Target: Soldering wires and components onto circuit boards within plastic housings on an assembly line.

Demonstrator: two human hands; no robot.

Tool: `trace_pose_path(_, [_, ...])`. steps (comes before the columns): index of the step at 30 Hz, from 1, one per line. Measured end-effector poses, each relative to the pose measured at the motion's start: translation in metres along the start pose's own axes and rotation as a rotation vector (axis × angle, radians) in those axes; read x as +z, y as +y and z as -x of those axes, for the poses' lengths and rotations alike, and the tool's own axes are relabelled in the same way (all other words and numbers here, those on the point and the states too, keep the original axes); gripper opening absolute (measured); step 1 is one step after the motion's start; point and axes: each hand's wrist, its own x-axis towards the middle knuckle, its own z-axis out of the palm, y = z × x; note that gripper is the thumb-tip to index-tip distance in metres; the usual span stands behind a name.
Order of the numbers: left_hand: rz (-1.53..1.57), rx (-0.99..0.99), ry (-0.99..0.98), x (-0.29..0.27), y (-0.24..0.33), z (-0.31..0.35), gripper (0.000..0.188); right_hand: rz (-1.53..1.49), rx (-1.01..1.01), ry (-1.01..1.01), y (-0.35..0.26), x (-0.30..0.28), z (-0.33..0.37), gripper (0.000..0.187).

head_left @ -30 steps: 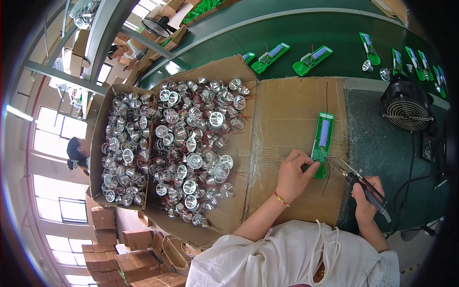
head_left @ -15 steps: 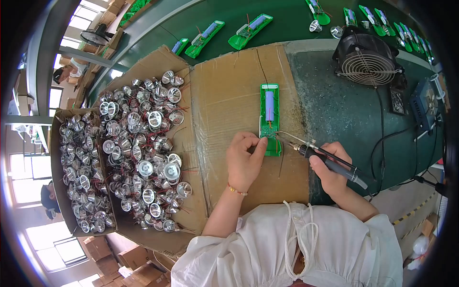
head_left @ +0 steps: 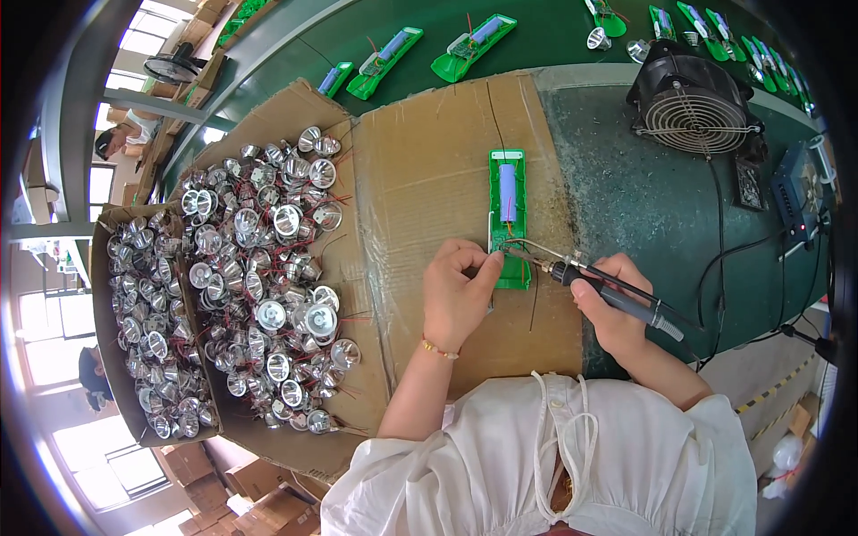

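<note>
A green plastic flashlight housing (head_left: 521,272) lies lengthwise on the cardboard sheet (head_left: 420,170) in front of me. Inside it sit a purple cylindrical battery (head_left: 508,193) and, below that, a small circuit board with thin wires. My left hand (head_left: 459,291) rests at the housing's left side, thumb and forefinger pinched together at the board; whatever is between them is too small to make out. In my right hand (head_left: 613,314) is a soldering iron (head_left: 626,305) with a thin curved metal tube alongside, its tip at the circuit board.
Cardboard boxes on the left hold many silvery reflector cups (head_left: 271,314) with red wires. A black fan (head_left: 693,112) stands at the right, near a blue soldering station (head_left: 795,192) with cables. Along the far green surface lie several more green housings (head_left: 474,46).
The soldering iron's tip has shifted slightly left, further over the circuit board. My left hand keeps its pinch, and the housing lies as before; the whole view has shifted a little.
</note>
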Motion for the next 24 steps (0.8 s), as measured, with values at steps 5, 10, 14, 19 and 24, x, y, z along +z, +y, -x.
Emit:
trace_pose_path(5, [0.04, -0.02, 0.001, 0.0, -0.001, -0.001, 0.019, -0.063, 0.025, 0.056, 0.01, 0.001, 0.002, 0.014])
trace_pose_path(10, [0.077, -0.082, -0.02, -0.001, 0.004, -0.001, 0.02, -0.12, -0.034, 0.093, 0.002, -0.003, 0.004, 0.015])
trace_pose_path(14, [0.057, -0.006, 0.01, -0.001, -0.004, 0.001, 0.02, -0.179, -0.013, 0.117, 0.0, -0.006, 0.007, 0.015])
trace_pose_path(19, [0.086, -0.018, 0.0, 0.003, -0.006, 0.001, 0.02, -0.103, -0.017, 0.102, 0.006, -0.009, 0.008, 0.015])
trace_pose_path(24, [0.065, -0.04, 0.025, 0.002, 0.0, 0.004, 0.019, -0.054, -0.093, 0.069, 0.001, 0.001, 0.002, 0.016])
